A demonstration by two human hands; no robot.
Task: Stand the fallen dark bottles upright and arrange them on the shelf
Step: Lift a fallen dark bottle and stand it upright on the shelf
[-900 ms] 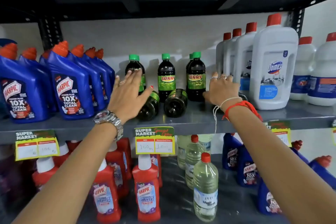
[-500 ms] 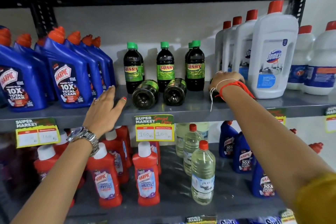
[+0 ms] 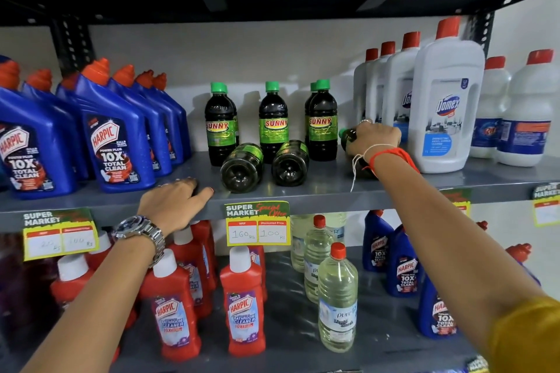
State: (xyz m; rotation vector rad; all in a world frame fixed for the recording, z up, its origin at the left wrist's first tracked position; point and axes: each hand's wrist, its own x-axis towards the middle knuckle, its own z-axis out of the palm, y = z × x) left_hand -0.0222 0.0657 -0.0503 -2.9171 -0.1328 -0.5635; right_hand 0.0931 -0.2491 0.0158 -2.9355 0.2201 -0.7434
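Note:
Dark Sunny bottles with green caps stand upright at the back of the grey shelf point(image 3: 318, 191): one group at left point(image 3: 218, 127), one in the middle point(image 3: 272, 124), one at right point(image 3: 322, 124). Two dark bottles lie on their sides in front, bases toward me: the left fallen bottle point(image 3: 241, 168) and the right fallen bottle point(image 3: 290, 163). My right hand point(image 3: 374, 138) is closed over a third fallen dark bottle point(image 3: 347, 136), mostly hidden under the palm. My left hand point(image 3: 174, 203) rests flat on the shelf's front edge, holding nothing.
Blue Harpic bottles point(image 3: 116, 142) crowd the shelf's left part. White Domex bottles point(image 3: 445, 109) stand close to my right hand. Price tags point(image 3: 257, 222) hang on the shelf edge. Red Harpic bottles point(image 3: 245, 303) and clear bottles point(image 3: 338, 297) fill the lower shelf.
My left hand has dropped from in front of the dark bottles to the shelf's front edge. My right hand has closed over the fallen bottle beside the white bottles.

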